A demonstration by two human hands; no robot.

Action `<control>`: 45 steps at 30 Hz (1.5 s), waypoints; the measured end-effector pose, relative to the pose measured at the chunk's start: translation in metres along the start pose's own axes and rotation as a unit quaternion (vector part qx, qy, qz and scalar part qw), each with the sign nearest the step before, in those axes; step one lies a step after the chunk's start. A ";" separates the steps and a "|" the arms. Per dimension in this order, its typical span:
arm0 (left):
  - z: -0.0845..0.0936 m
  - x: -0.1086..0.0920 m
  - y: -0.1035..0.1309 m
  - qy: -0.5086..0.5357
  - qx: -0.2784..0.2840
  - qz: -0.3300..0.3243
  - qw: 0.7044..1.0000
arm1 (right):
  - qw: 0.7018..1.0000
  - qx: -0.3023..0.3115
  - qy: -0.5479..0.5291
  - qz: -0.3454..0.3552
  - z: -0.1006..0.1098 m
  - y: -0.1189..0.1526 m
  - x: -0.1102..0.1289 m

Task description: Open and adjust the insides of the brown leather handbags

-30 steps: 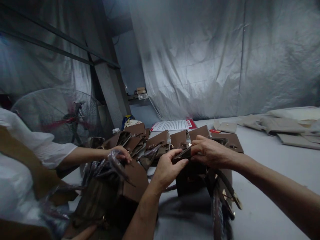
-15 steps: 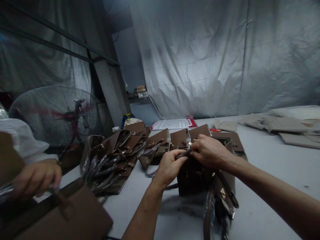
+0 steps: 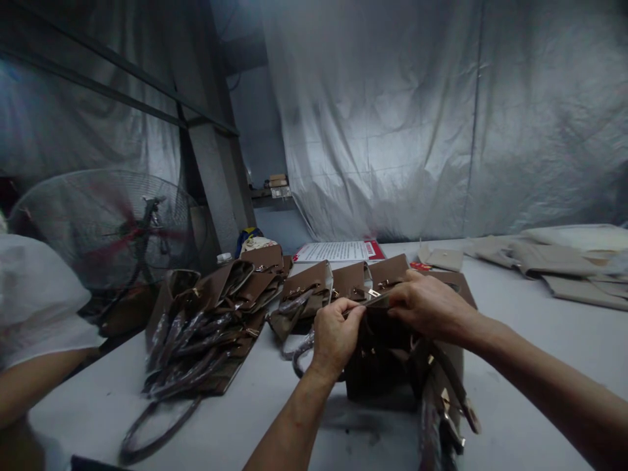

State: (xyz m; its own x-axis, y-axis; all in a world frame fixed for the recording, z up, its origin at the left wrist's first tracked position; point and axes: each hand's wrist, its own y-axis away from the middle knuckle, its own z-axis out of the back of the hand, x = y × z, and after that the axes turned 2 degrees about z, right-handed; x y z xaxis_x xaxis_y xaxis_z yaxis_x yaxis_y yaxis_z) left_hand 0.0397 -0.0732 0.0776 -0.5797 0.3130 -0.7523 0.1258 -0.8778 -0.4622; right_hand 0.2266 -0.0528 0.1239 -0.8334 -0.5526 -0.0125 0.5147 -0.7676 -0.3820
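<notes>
A brown handbag (image 3: 380,373) stands on the white table in front of me, its near side in shadow. My left hand (image 3: 336,333) pinches the left end of its top edge between thumb and fingers. The right end of that edge is gripped by my right hand (image 3: 432,306), fingers curled down over it. Between them the edge runs taut and slightly tilted. Straps with metal fittings (image 3: 449,412), partly in clear plastic wrap, hang down at the near right. Behind my hands, more brown handbags (image 3: 307,284) stand in a row.
Left on the table (image 3: 520,366) lies a pile of brown bags with plastic-wrapped handles (image 3: 196,340). Farther back are a printed red-and-white sheet (image 3: 338,251) and grey-beige pieces (image 3: 554,255). A large fan (image 3: 122,229) and a co-worker's white sleeve (image 3: 39,294) are at the left.
The co-worker's hand and the brown bag at the lower left have gone from view, baring a wrapped handle loop on the table. My hands keep hold of the bag's edge, now slightly farther apart.
</notes>
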 end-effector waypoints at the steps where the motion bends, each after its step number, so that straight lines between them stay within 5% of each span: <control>1: 0.001 0.001 0.000 0.000 -0.001 0.002 1.000 | 1.000 0.005 -0.005 0.000 0.001 0.002 -0.009; 6: 0.006 0.002 0.000 -0.003 0.005 -0.002 1.000 | 1.000 0.004 -0.008 -0.009 -0.001 0.003 -0.034; 32: 0.011 0.000 0.003 0.005 0.064 -0.034 0.997 | 0.996 -0.017 0.061 -0.058 -0.006 -0.011 -0.023; 35: 0.013 0.000 0.004 0.001 0.094 -0.047 0.994 | 0.995 -0.031 0.064 -0.066 -0.006 -0.010 -0.023; 39: 0.021 -0.002 -0.001 -0.002 0.164 -0.068 0.984 | 0.998 -0.019 0.052 0.021 -0.003 -0.009 -0.026; 45: 0.013 -0.027 -0.040 -0.084 0.269 -0.120 0.952 | 0.997 0.000 0.052 0.050 0.004 -0.011 -0.020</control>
State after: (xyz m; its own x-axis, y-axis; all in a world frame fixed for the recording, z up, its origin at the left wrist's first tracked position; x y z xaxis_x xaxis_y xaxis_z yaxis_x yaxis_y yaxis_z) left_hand 0.0397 -0.0511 0.1232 -0.6665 0.5050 -0.5485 -0.4303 -0.8613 -0.2702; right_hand 0.2387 -0.0350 0.1320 -0.7942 -0.5896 -0.1471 0.5965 -0.7103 -0.3738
